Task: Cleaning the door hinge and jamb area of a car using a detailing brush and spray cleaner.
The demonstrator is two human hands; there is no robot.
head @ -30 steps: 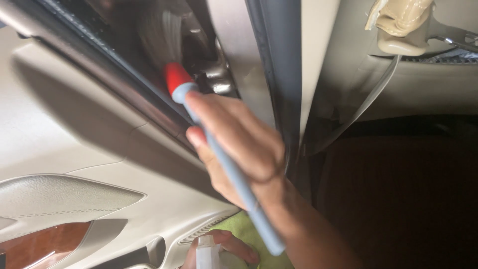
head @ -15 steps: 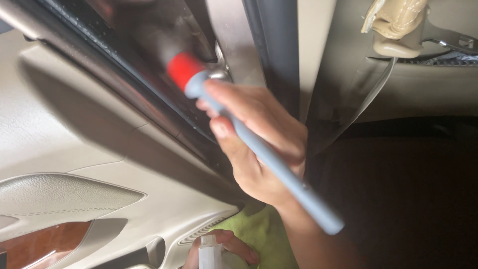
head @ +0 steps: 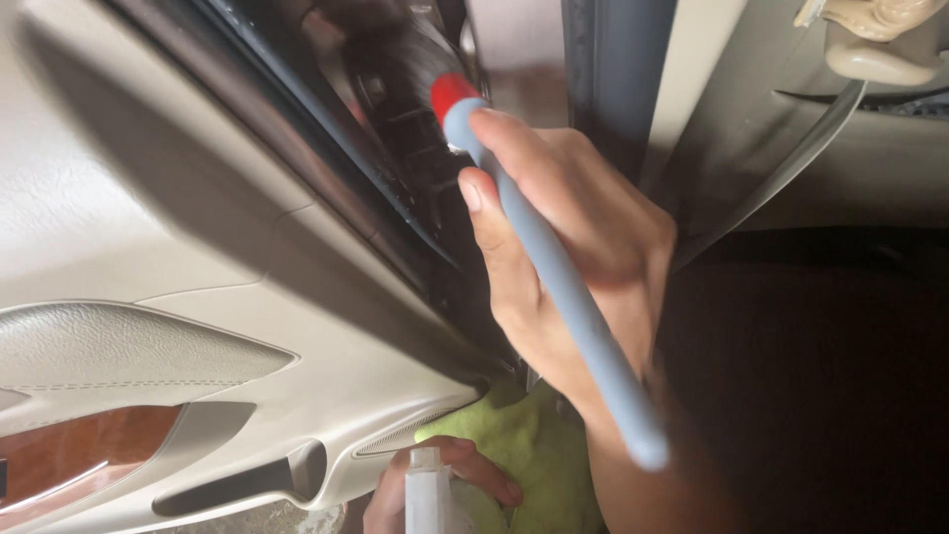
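- Gripping a white spray bottle [head: 427,491] and yellow-green cloth [head: 529,450], my left hand [head: 440,485] sits lowest, fingers curled shut.
- My right hand [head: 563,247] pinches the grey detailing brush [head: 559,277], fingers wrapped on its handle.
- Its red-collared tip meets the black window channel [head: 395,129] atop the beige door panel [head: 148,257].

Grey-handled detailing brush [head: 554,277] with red collar slants across centre frame, its dark blurred bristles pushed into the black door-edge channel up top.

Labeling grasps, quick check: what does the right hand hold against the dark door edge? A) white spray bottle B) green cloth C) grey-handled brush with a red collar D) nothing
C: the right hand wraps the grey-handled brush, its red collar up at the dark door edge; the green cloth and white spray bottle are low down with the left hand.
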